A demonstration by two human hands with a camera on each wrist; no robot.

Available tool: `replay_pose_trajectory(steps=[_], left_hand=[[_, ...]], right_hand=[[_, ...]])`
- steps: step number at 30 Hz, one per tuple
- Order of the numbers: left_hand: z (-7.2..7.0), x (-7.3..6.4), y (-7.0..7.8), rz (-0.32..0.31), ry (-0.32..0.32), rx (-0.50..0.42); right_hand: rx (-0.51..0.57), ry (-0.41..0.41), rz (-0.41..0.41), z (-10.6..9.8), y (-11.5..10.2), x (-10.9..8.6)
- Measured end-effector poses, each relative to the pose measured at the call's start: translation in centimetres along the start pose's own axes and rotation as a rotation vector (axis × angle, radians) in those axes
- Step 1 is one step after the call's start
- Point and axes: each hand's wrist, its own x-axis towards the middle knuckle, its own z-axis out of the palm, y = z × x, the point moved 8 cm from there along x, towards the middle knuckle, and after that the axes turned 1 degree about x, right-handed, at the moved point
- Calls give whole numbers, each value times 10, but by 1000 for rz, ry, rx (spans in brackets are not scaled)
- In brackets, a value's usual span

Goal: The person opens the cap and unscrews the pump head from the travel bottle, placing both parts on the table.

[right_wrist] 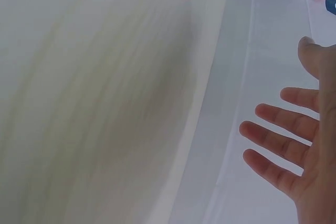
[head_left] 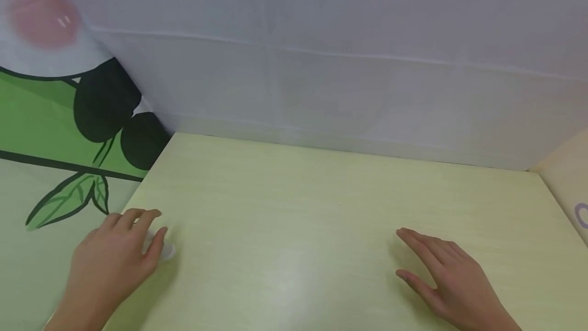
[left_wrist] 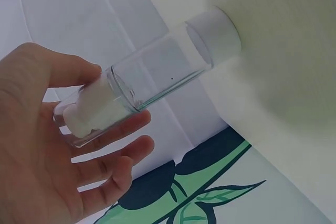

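My left hand (head_left: 112, 249) is over the table's left edge, holding a clear cylindrical bottle (left_wrist: 163, 66) between thumb and fingers. One end of the bottle has a wide white band like a cap (left_wrist: 218, 35); something white shows inside the other end, near the palm. The bottle is tilted in the left wrist view, and I cannot tell whether its white end touches the table. In the head view the hand hides most of it, leaving a bit of white beside the thumb. My right hand (head_left: 455, 275) hovers over the table's right side, holding nothing, fingers extended and thumb apart.
The pale yellow table (head_left: 285, 208) has faint wood grain. Behind it stands a creased whitish cloth backdrop (head_left: 321, 65). To the left is a printed panel (head_left: 41, 121) with green, black and leaf shapes; another pale panel (head_left: 567, 172) borders the right.
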Motion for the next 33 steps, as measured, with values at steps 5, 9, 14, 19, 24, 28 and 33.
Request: replay_pose_trajectory(steps=[5, 9, 14, 19, 24, 28, 33], left_hand=[[1, -2, 0, -32, -13, -22], [2, -1, 3, -21, 10, -68], [2, 1, 5, -25, 15, -92], [3, 3, 8, -36, 4, -110], [1, 6, 15, -30, 38, -161], [-2, 11, 22, -44, 85, -209], [-5, 17, 33, -50, 183, -283]], right_hand=[[6, -6, -2, 4, 3, 1], [15, -10, -3, 6, 4, 3], [31, 22, -26, 5, 3, 9], [43, 31, -25, 6, 3, 14], [49, 19, -14, 8, 6, 19], [60, 42, -26, 8, 6, 25], [80, 48, -30, 11, 7, 32]])
